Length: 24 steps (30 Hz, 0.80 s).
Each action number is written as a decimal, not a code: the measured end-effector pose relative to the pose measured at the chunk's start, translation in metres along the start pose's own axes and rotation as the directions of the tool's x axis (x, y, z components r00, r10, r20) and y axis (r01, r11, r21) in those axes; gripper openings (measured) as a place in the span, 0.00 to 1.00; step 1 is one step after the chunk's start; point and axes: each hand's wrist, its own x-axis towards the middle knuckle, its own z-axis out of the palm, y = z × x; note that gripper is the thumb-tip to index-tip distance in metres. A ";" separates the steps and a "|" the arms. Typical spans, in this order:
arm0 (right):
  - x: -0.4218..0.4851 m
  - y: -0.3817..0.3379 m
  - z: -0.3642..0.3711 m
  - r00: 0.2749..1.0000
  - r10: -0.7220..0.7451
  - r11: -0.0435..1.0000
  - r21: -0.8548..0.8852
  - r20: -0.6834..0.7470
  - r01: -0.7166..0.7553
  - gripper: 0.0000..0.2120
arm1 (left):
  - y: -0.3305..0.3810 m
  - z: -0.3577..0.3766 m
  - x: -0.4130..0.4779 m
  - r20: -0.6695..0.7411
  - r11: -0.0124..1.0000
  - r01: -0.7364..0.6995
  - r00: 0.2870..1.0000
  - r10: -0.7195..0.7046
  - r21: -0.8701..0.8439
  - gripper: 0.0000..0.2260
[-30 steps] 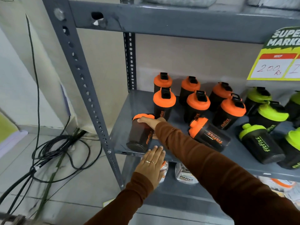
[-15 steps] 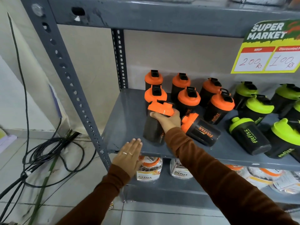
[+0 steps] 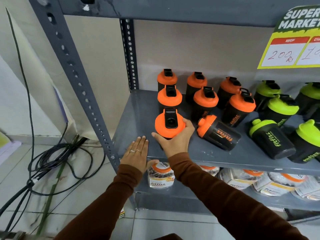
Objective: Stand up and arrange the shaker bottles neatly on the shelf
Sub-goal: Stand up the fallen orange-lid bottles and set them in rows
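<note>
On the smooth grey metal shelf (image 3: 138,108), a right hand (image 3: 174,141) grips a dark plastic shaker bottle with a round orange lid (image 3: 168,122), now upright in front of the left column of standing bottles (half a second ago it was tilted in mid-air). The left hand (image 3: 137,155) rests flat, fingers spread, on the shelf's front edge beside it.

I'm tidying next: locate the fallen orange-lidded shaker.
The fallen orange-lidded shaker lies on its side on the shelf, just right of the right hand, before the upright orange row.
</note>
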 end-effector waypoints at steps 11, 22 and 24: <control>0.019 0.021 -0.061 0.840 -0.524 0.789 -0.293 0.141 0.541 0.41 | 0.003 -0.003 -0.001 0.013 1.000 0.016 1.000 -0.016 -0.014 0.43; 0.061 0.031 -0.107 0.997 -0.048 0.470 -0.879 0.057 0.073 0.52 | 0.007 -0.001 -0.001 0.047 0.999 0.047 0.998 -0.047 -0.011 0.43; 0.060 0.032 -0.109 0.996 -0.071 0.431 -0.899 0.053 0.078 0.51 | 0.007 0.001 -0.001 0.050 0.999 0.049 0.998 -0.049 -0.009 0.43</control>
